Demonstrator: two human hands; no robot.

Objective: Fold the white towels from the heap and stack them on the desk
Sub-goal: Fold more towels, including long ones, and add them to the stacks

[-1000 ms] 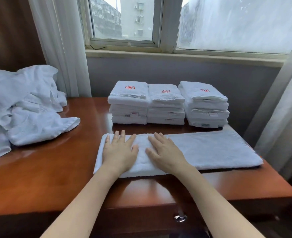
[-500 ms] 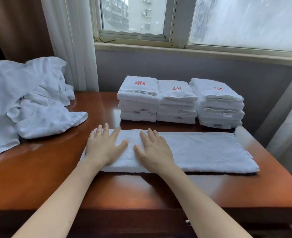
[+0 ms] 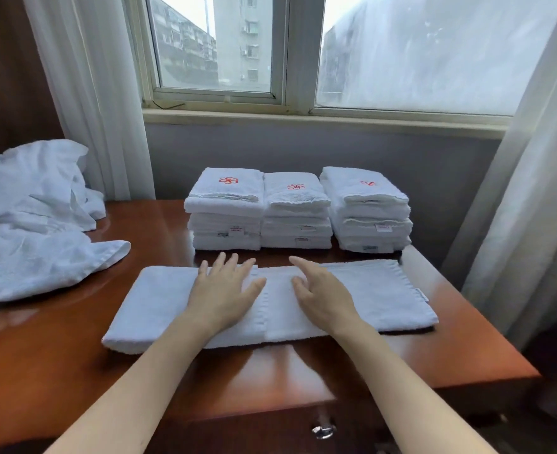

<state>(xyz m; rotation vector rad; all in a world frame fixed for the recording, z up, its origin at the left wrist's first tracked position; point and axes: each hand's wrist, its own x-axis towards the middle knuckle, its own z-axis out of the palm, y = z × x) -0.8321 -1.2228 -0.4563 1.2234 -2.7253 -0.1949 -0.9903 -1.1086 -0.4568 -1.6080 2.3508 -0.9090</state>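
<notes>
– Two hands on one towel, I gather. What lies where, starting from the left?

– At the far left, a loose heap (image 3: 35, 224) of white towels spills over the corner of a red-brown wooden desk (image 3: 58, 355). In front of the person, a long folded towel (image 3: 159, 299) lies flat as a strip along the desk's near side. The left hand (image 3: 224, 290) rests on it palm down, fingers straight and spread, just left of the strip's middle. The right hand (image 3: 319, 290) is just right of the middle. It is open too and holds nothing, but it sits at an angle with the fingers loosely bent. I cannot tell whether it presses the cloth.

– What has just changed?

– A second ago both palms lay flat near the strip's left end. They have since travelled to its middle, and the right one is no longer flat.

– Meaning what for the job?

– Probably a smoothing pass. The next fold, one end brought over the other, looks still to come.

– And the finished ones?

– Behind the strip, three piles stand side by side: left stack (image 3: 226, 221), middle stack (image 3: 296, 221), right stack (image 3: 369, 221). A red emblem (image 3: 228, 180) shows on the top towel of each. Judging by the heap, several towels remain to fold.
</notes>
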